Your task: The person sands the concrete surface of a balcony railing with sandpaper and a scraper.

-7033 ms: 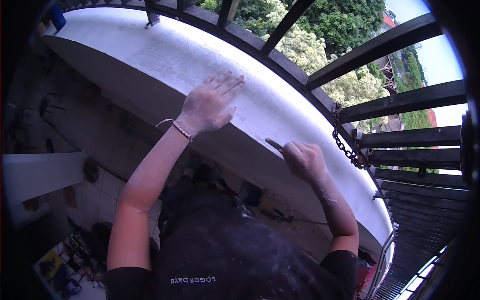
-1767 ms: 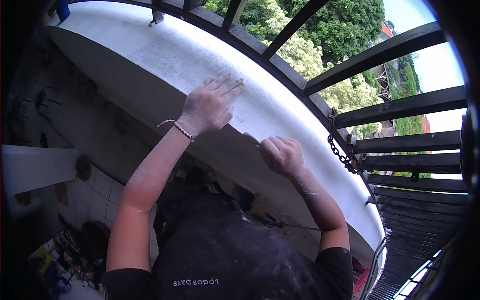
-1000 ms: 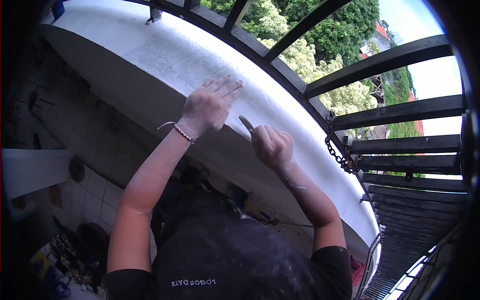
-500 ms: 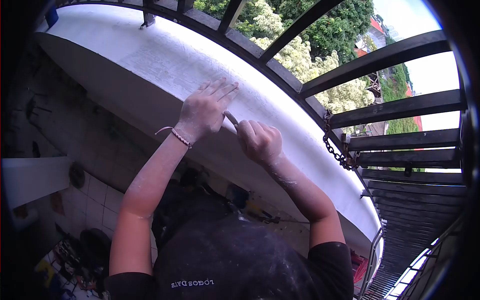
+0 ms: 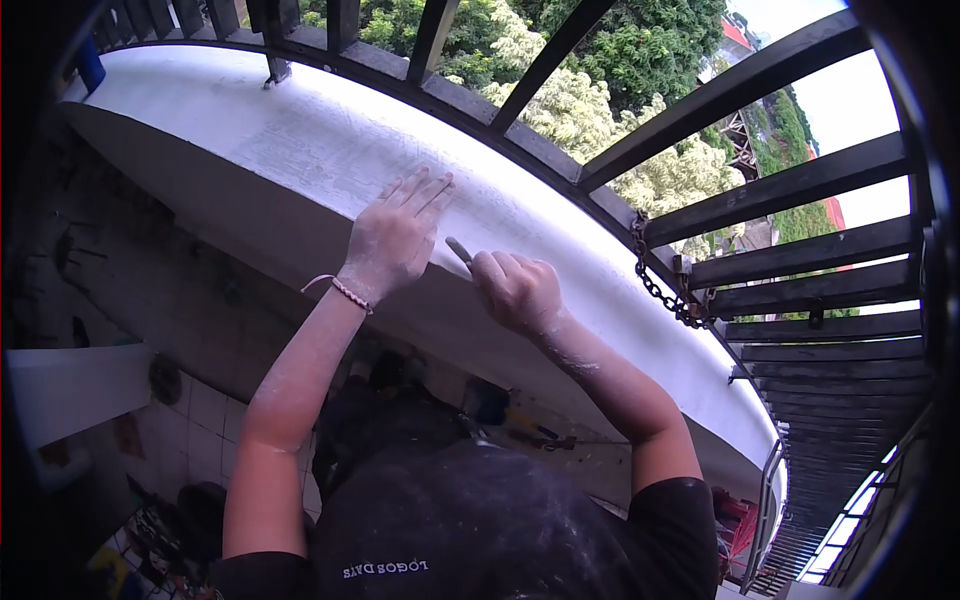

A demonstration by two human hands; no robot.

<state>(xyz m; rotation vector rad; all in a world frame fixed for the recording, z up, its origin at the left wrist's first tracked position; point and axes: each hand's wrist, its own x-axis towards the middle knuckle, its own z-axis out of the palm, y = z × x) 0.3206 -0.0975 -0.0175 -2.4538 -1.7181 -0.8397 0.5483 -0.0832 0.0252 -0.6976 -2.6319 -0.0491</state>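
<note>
My left hand (image 5: 392, 240) lies flat on the top of a curved white ledge (image 5: 590, 275), fingers stretched toward the railing. Pale dust coats its skin, and a braided bracelet (image 5: 350, 292) circles the wrist. Just to its right, my right hand (image 5: 518, 290) is closed in a fist above the ledge's inner edge. From that fist sticks out a thin dark grey piece (image 5: 459, 249); its kind cannot be made out. The two hands are apart. Ahead of the left hand, the white surface shows faint grey, patchy marks.
A dark metal railing (image 5: 560, 65) runs along the ledge's outer side, with a chain (image 5: 655, 285) hanging from it. Trees (image 5: 640, 60) stand beyond. At far left is a blue object (image 5: 90, 66). Below the ledge lies a shadowed tiled floor (image 5: 205, 412) with dim clutter.
The view has tilted, so the ledge and railing sit lower and further left. My left hand has shifted left, widening the gap to my right hand, which still grips the grey piece.
</note>
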